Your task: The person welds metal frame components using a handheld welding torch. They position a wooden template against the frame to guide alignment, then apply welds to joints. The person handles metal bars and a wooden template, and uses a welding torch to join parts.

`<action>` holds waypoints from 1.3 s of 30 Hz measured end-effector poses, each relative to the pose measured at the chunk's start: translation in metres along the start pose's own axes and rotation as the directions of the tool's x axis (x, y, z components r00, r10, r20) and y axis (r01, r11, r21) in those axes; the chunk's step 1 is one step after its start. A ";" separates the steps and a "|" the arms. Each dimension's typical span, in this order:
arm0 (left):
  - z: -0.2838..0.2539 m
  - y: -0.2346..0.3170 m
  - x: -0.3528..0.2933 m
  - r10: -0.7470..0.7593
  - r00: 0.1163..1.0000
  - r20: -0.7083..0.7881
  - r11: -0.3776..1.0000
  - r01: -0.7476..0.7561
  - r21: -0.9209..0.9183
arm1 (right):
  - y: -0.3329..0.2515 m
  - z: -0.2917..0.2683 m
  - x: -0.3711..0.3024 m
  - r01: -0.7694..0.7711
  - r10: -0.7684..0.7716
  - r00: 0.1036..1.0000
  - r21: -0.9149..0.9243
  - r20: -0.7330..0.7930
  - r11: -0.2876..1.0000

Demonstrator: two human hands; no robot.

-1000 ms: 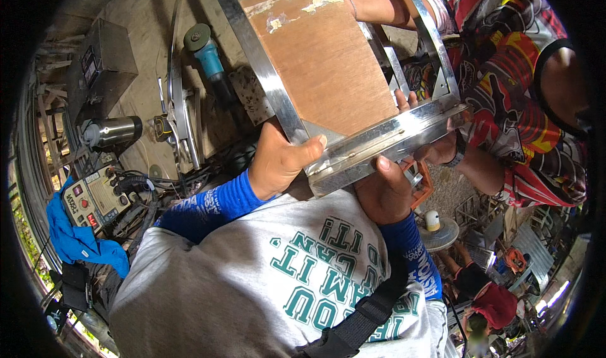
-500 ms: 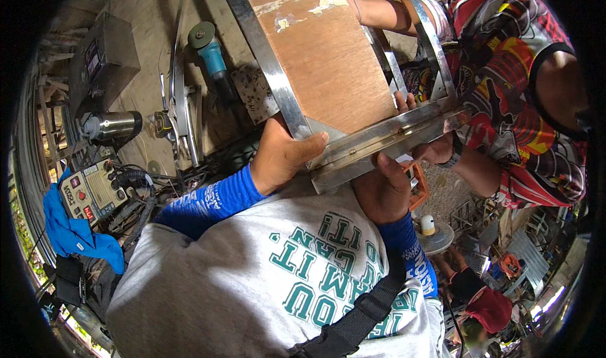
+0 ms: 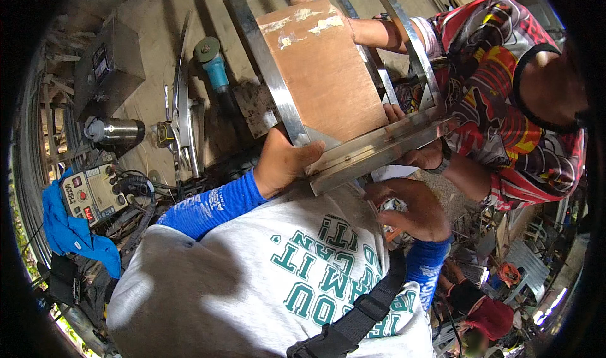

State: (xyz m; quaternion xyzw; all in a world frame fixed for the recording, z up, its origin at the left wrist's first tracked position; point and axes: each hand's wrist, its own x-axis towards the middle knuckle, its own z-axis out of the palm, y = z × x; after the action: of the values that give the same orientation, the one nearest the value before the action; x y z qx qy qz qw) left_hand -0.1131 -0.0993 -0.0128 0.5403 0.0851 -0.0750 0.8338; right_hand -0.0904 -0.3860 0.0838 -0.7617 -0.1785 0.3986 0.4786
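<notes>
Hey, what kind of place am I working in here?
Most likely a metal fabrication or welding workshop. A steel frame is held by the left hand, an angle grinder lies on the floor, and a welding machine sits among cables.

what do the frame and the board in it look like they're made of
The frame looks like bare metal, probably steel or aluminium: its flat bars are silvery and catch the light. The board looks like plywood or hardboard: a matte reddish-brown face, with pale scraped patches near the far edge. The left hand grips the frame's near corner.

Sunlit concrete floor (image 3: 145, 17), cluttered; blue cloth (image 3: 69, 232) at left; cables.
</notes>
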 end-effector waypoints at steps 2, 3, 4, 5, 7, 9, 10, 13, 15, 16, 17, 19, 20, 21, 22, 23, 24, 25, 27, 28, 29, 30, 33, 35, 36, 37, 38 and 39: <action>-0.003 -0.003 -0.002 -0.014 1.000 0.006 1.000 0.014 -0.028 | -0.002 -0.010 -0.023 0.109 -0.100 0.993 0.154 -0.061 0.982; -0.004 -0.004 -0.002 -0.035 0.999 0.013 0.999 0.035 -0.031 | -0.004 -0.010 -0.036 0.160 -0.132 0.983 0.244 -0.128 0.957; -0.004 -0.005 -0.002 -0.054 0.998 0.018 0.998 0.054 -0.027 | -0.003 -0.012 -0.044 0.221 -0.162 0.967 0.329 -0.197 0.918; -0.004 -0.005 -0.002 -0.038 0.999 0.018 0.999 0.039 -0.036 | -0.002 -0.015 -0.048 0.279 -0.217 0.954 0.354 -0.205 0.892; -0.001 -0.006 -0.001 -0.007 1.000 0.018 0.998 0.008 -0.058 | 0.001 -0.022 -0.053 0.390 -0.324 0.919 0.400 -0.223 0.830; 0.002 -0.008 -0.001 0.019 1.000 0.016 0.996 -0.017 -0.084 | 0.014 -0.029 -0.058 0.460 -0.399 0.886 0.352 -0.236 0.815; 0.003 -0.008 -0.001 0.034 0.999 0.012 0.994 -0.032 -0.101 | 0.016 -0.032 -0.056 0.502 -0.440 0.864 0.343 -0.245 0.794; 0.004 -0.005 -0.001 0.052 0.999 0.017 0.994 -0.050 -0.098 | 0.003 -0.021 -0.048 0.551 -0.379 0.796 0.307 -0.472 0.776; 0.000 -0.008 -0.001 -0.006 0.999 0.037 0.997 0.009 -0.078 | -0.016 -0.019 -0.044 0.453 -0.313 0.760 0.119 -0.569 0.884; -0.002 -0.009 -0.001 -0.028 0.998 0.047 0.997 0.031 -0.066 | -0.026 -0.028 -0.036 0.335 -0.310 0.765 -0.062 -0.565 0.940; 0.001 -0.007 0.000 -0.012 0.999 0.037 0.997 0.014 -0.072 | -0.031 -0.039 -0.028 0.270 -0.375 0.734 -0.264 -0.566 0.926; 0.006 -0.003 -0.001 0.022 1.000 0.008 0.996 -0.022 -0.082 | -0.032 -0.065 -0.003 0.165 -0.577 0.632 -0.637 -0.517 0.753; 0.003 -0.007 0.000 0.024 1.000 -0.009 0.997 -0.025 -0.072 | -0.032 -0.077 0.013 0.122 -0.596 0.583 -0.665 -0.553 0.737; 0.003 -0.009 0.002 0.035 0.999 -0.003 0.996 -0.035 -0.078 | -0.037 -0.088 0.026 0.066 -0.609 0.535 -0.690 -0.586 0.721; 0.003 -0.009 0.004 0.045 0.999 0.006 0.995 -0.045 -0.085 | -0.045 -0.095 0.040 0.012 -0.496 0.494 -0.565 -0.714 0.825; 0.003 -0.008 0.004 0.055 0.998 0.015 0.995 -0.053 -0.085 | -0.031 -0.119 0.052 -0.110 -0.599 0.486 -0.725 -0.636 0.680; 0.006 -0.006 0.004 0.026 0.999 0.028 0.995 -0.023 -0.102 | -0.010 -0.150 0.059 -0.245 -0.675 0.497 -0.835 -0.545 0.493; 0.007 -0.006 0.005 0.021 0.999 0.035 0.995 -0.017 -0.097 | 0.007 -0.184 0.067 -0.288 -0.622 0.675 -0.918 -0.397 0.273; 0.004 -0.009 0.004 0.024 1.000 0.005 0.996 -0.023 -0.090 | 0.011 -0.214 0.092 -0.251 -0.423 0.839 -0.933 -0.342 0.256; 0.003 -0.012 0.003 0.026 1.000 0.011 0.997 -0.025 -0.079 | 0.008 -0.215 0.099 -0.260 -0.306 0.851 -0.848 -0.427 0.461; 0.003 -0.012 0.004 0.028 1.000 0.014 0.997 -0.027 -0.068 | 0.006 -0.217 0.107 -0.274 -0.171 0.860 -0.718 -0.481 0.640; 0.002 -0.012 0.005 0.032 0.999 0.014 0.998 -0.031 -0.058 | 0.010 -0.221 0.115 -0.289 -0.018 0.845 -0.484 -0.535 0.826; 0.009 -0.009 0.006 0.045 0.999 0.009 0.996 -0.045 -0.080 | 0.042 -0.238 0.135 -0.293 0.404 0.809 0.303 -0.427 0.907; 0.008 -0.013 0.006 0.069 0.998 -0.011 0.995 -0.069 -0.066 | 0.063 -0.248 0.142 -0.223 0.349 0.895 0.399 -0.278 0.889; 0.006 -0.016 0.008 0.061 0.998 0.000 0.997 -0.061 -0.037 | 0.075 -0.251 0.145 -0.206 0.284 0.934 0.323 -0.216 0.924; 0.005 -0.017 0.010 0.052 0.998 0.025 0.999 -0.052 -0.008 | 0.104 -0.267 0.154 -0.201 0.191 0.966 -0.040 -0.175 0.979; 0.005 -0.017 0.010 0.072 0.997 0.022 0.997 -0.071 -0.026 | 0.132 -0.283 0.166 -0.140 0.097 0.987 -0.399 -0.125 0.906; 0.004 -0.016 0.008 0.053 0.999 0.002 0.998 -0.053 -0.028 | 0.132 -0.282 0.175 -0.139 0.100 0.990 -0.541 -0.100 0.829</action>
State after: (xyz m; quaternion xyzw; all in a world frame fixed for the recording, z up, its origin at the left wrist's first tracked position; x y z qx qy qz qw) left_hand -0.1082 -0.1099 -0.0275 0.5307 0.0705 -0.0525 0.8430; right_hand 0.2233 -0.5002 -0.0445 -0.8892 -0.2206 0.3343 0.2212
